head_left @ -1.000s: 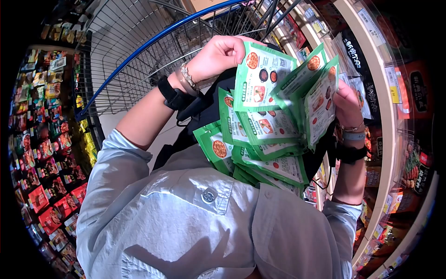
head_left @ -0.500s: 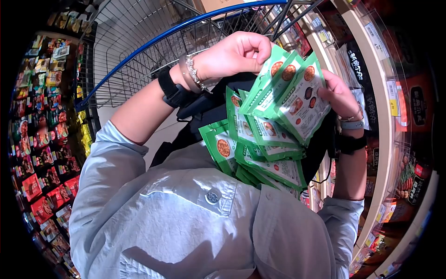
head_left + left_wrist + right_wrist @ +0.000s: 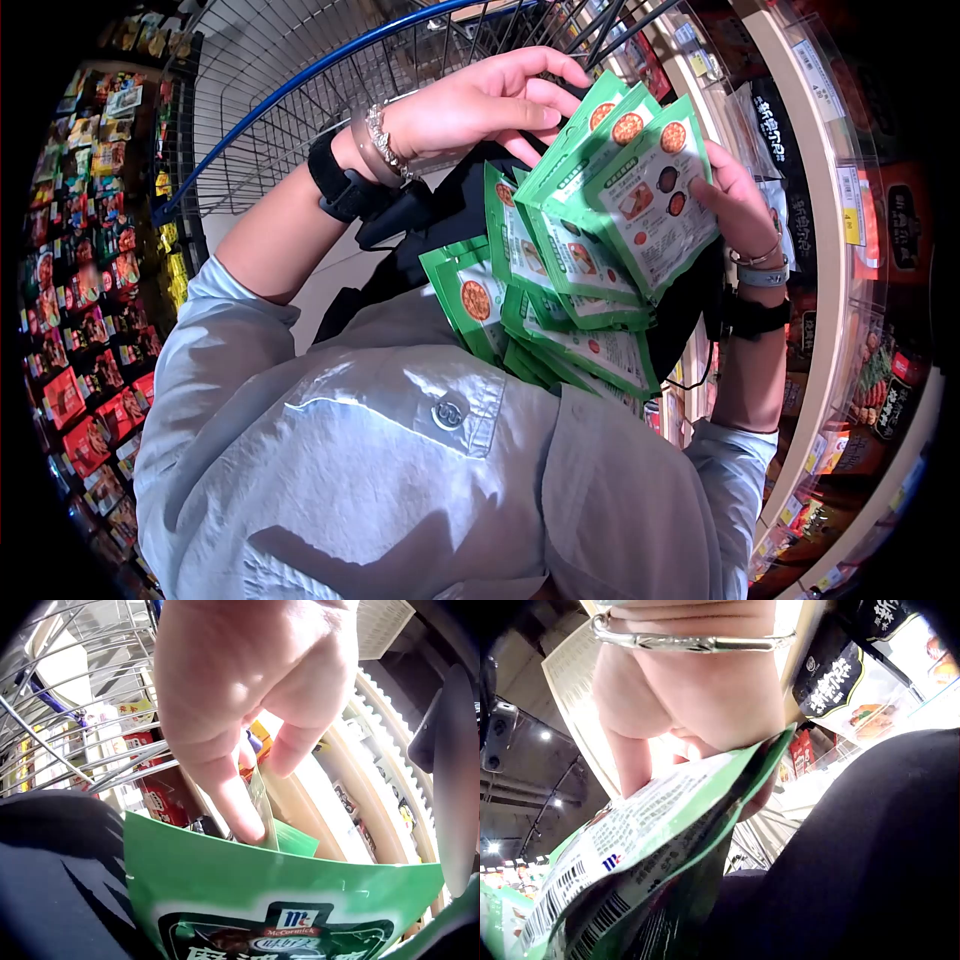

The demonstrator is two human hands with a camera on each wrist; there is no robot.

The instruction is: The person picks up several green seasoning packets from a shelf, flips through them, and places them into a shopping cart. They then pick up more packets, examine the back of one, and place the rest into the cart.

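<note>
In the head view the right hand (image 3: 742, 205) grips a fan of green-edged seasoning packets (image 3: 655, 210), its thumb on the front one. More green packets (image 3: 475, 300) lie layered below against the person's front. The left hand (image 3: 470, 108) is beside the fan's top left edge, fingers spread and loosely bent. The left wrist view has one finger of the left hand (image 3: 251, 682) at a thin packet edge (image 3: 262, 810), thumb apart, behind a green McCormick packet (image 3: 262, 881). In the right wrist view packets (image 3: 645, 817) with barcodes hang from the right hand (image 3: 690, 697).
A wire shopping cart with a blue handle (image 3: 330, 62) stands ahead. Shelves with price labels (image 3: 822, 200) run along the right, holding bagged goods. Racks of small colourful packets (image 3: 85, 260) line the left. Dark fabric (image 3: 855, 847) fills the right wrist view's lower right.
The packets at the top have come together into a tighter fan in the right hand. The left hand has let go of the top packet, moved slightly left and spread its fingers.
</note>
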